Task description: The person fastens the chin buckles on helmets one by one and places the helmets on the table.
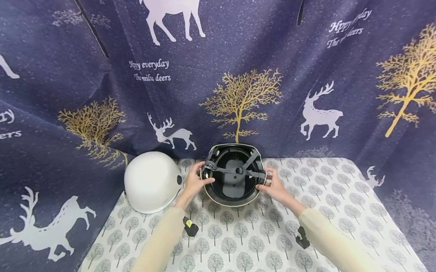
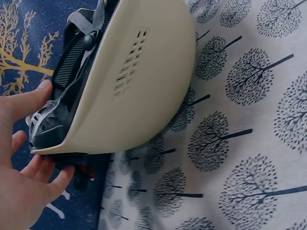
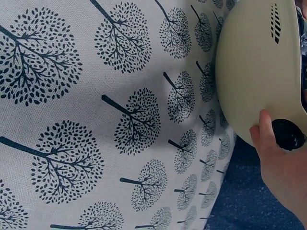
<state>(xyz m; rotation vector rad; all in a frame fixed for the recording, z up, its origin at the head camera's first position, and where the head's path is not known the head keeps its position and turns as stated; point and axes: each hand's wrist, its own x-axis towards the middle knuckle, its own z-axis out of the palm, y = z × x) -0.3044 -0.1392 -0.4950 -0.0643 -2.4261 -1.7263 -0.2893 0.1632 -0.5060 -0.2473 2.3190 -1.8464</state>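
Note:
A cream helmet (image 1: 233, 185) lies upturned on the patterned cloth, its dark padded inside facing up. Grey chin straps (image 1: 228, 170) cross over the opening. My left hand (image 1: 193, 182) grips its left rim, thumb on the inner side. On the opposite rim, my right hand (image 1: 277, 190) holds on with the thumb at the edge and fingers outside. The left wrist view shows the shell (image 2: 144, 81) tilted, with slotted vents and the strap by the left hand (image 2: 26, 184). In the right wrist view the right hand's fingers (image 3: 266, 132) press the shell beside a round dark spot.
A second, white helmet (image 1: 149, 182) sits dome up at the table's left, close to my left hand. The table cloth (image 1: 241, 252) is printed with trees. Behind the table hangs a dark blue curtain (image 1: 220, 95) with deer and trees.

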